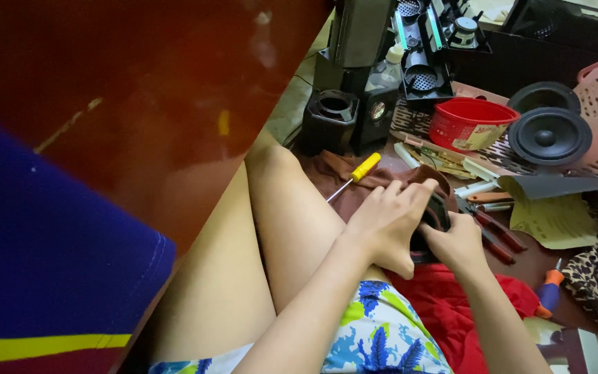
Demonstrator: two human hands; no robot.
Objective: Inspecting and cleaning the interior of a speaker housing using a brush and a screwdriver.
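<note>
The left hand is curled over the top of a small black part and the right hand grips it from below, steadying it above the lap, with the yellow-handled screwdriver and red-handled pliers near on the floor.

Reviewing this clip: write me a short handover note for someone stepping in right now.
Left hand: wrapped over the black round part, gripping it.
Right hand: gripping the same part from the near side.
The part sits over the person's lap, above a red cloth.
Yellow-handled screwdriver lies on brown cloth, untouched; red-handled pliers lie beside the right hand.
Done or left: cannot tell; hands hide the part.
</note>
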